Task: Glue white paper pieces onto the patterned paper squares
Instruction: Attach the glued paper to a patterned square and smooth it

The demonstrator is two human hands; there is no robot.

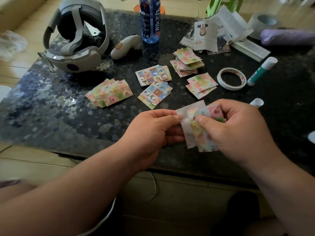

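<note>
I hold the white paper piece (186, 133) pinched by its left edge in my left hand (153, 130), thumb and forefinger closed on it. My right hand (238, 133) grips a patterned square (215, 111), possibly more than one, thumb pressing its face against the white. The two overlap just above the near edge of the surface (51, 108), I judge so the edges can be lined up before pressing them together. Both wrists turn inward, forearms reaching in from below. The glue stick (260, 70) lies off to the right beside the tape roll (231, 79), and piles of squares (109, 92) sit mid-surface.
</note>
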